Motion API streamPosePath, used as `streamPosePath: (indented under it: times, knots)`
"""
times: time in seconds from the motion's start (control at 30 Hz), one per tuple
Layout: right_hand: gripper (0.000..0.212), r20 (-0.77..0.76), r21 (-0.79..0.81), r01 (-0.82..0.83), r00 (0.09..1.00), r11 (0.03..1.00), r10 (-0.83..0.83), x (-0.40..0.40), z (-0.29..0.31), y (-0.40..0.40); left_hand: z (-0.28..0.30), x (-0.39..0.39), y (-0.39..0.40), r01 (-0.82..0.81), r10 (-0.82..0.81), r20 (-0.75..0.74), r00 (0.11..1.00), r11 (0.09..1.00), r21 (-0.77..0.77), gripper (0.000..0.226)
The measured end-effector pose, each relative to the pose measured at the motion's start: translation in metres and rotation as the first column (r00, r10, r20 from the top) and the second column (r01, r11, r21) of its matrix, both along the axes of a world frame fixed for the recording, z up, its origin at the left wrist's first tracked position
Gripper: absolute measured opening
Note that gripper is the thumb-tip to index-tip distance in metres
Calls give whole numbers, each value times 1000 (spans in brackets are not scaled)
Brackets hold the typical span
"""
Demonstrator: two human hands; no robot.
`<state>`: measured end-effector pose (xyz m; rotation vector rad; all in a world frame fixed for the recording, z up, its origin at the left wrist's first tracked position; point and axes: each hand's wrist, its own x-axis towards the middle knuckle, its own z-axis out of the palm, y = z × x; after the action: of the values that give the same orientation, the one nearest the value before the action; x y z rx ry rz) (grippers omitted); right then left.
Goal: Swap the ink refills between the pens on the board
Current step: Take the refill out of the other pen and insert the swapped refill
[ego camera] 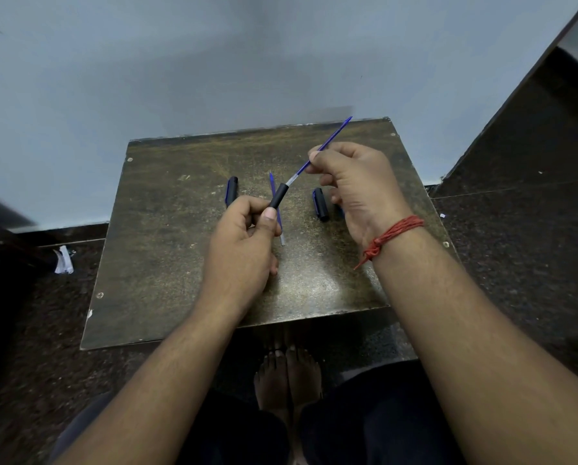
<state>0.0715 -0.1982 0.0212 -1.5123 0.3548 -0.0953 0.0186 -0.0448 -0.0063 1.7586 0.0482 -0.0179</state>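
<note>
My left hand (244, 243) grips a black pen barrel (278, 196), tilted up to the right above the worn brown board (166, 263). My right hand (354, 182) pinches a thin blue ink refill (334, 135); its clear lower end sits at the barrel's mouth. A second blue refill (273, 186) lies flat on the board under my hands, its pale end pointing toward me. Two black pen caps with blue clips lie on the board, one to the left (231, 191) and one to the right (320, 204). A blue piece shows partly behind my right palm.
The board lies on a dark speckled floor (515, 246) against a pale blue wall (213, 62). A scrap of white paper (63, 260) is on the floor at left. My bare feet (287, 374) show below the board's near edge. A red thread is tied on my right wrist.
</note>
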Motion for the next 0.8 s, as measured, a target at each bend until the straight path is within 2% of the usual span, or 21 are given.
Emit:
streamPosePath:
  times: [0.2,0.3,0.37,0.5,0.63,0.8]
  knots:
    - [13,-37,-108,-250,968,962,248,-5,-2,10,2,0,0,18,-22,-39,999,994,-112,19]
    - [12,-44,-110,-246,969,963,242,-5,-2,10,2,1,0,12,-31,-85,996,975,-222,24]
    - [20,-38,-95,-193,981,977,190,-3,-4,7,2,1,0,19,-49,-103,993,962,-274,22]
    - [24,-1,-121,-95,995,988,96,-1,-6,6,2,1,-2,52,-91,-116,989,952,-302,22]
    - [22,27,-137,-161,986,977,166,-4,-3,11,1,1,-2,55,-119,-145,982,923,-381,21]
    - [23,-15,-148,-290,957,946,291,-9,-3,17,2,2,0,31,-139,-182,973,867,-497,22]
